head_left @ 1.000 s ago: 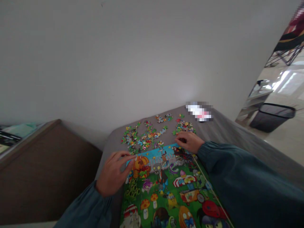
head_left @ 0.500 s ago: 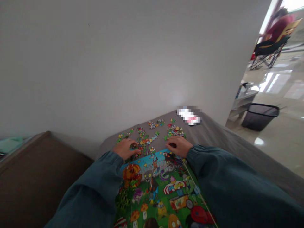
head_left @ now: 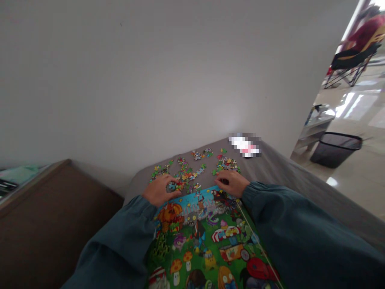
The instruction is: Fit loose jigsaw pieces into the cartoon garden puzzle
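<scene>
Head view. The assembled puzzle picture (head_left: pixel 207 237), a bright cartoon garden scene, lies flat on a grey-covered surface (head_left: pixel 282 172) and serves as the landmark here. Just beyond its far edge, loose puzzle pieces (head_left: pixel 189 172) are scattered in small clusters across the grey cover.

The left hand (head_left: pixel 159 190) rests at the picture's far left corner, palm down, its fingertips closed in a pinch on a small blue puzzle piece (head_left: pixel 172 186) lying among the loose ones. The right hand (head_left: pixel 230 182) lies at the picture's far right corner, palm down with the fingers curled under; whether they grip a piece cannot be told. A separate cluster of pieces (head_left: pixel 227 163) sits just beyond this hand. Both forearms, in dark teal sleeves (head_left: pixel 288 216), flank the picture on either side.

Beyond the pieces, at the far end of the cover, lies a small white and pink object (head_left: pixel 245 145), blurred out. Left of the picture stands a brown upholstered panel (head_left: pixel 51 224). Well to the right of the picture, on a glossy floor, stands a dark mesh wastebasket (head_left: pixel 335 148); farther off, a seated person in red (head_left: pixel 365 30) occupies a folding chair.
</scene>
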Demonstrator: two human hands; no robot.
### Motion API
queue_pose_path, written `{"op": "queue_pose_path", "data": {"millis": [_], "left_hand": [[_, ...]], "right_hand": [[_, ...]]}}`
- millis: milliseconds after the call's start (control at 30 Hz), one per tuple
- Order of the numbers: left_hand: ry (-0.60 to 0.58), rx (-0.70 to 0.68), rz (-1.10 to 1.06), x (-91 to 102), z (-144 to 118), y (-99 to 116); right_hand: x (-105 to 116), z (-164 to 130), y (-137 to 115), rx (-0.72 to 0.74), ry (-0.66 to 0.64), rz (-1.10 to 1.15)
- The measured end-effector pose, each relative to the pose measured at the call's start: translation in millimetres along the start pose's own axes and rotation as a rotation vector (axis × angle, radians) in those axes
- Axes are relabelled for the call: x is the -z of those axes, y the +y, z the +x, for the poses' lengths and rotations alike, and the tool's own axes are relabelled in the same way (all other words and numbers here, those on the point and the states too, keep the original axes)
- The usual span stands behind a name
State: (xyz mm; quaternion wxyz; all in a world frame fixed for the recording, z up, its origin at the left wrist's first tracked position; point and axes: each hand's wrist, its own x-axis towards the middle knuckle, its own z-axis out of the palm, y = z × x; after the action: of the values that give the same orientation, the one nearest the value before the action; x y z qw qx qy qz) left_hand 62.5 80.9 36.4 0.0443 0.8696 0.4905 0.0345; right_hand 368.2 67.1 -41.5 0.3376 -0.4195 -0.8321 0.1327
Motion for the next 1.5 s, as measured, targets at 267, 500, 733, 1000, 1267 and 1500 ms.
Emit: {"op": "queue_pose_path", "data": {"millis": [267,500,733,1000,1267,1500], "left_hand": [[0.014,0.010,-0.034,6.4,-84,32],[0.027,0.054,-0.081,-25.3,-103,47],[0.055,0.074,-0.072,-27.2,-104,39],[0.058,-0.067,-0.001,-34.2,-110,33],[0.062,-0.080,-0.039,-38.9,-107,25],[0.023,0.003,-0.122,-40.5,-103,29]], "right_hand": [[-1,-1,2,0.023,-0.002,0.010],[0,-2,-1,0.022,0.005,0.008],[0,-1,-2,-0.003,-0.002,-0.001],[2,0,-5,-0.015,-0.023,0.010],[-1,0,-3,0.015,-0.002,0.005],[-1,-1,-4,0.010,-0.007,0.010]]}}
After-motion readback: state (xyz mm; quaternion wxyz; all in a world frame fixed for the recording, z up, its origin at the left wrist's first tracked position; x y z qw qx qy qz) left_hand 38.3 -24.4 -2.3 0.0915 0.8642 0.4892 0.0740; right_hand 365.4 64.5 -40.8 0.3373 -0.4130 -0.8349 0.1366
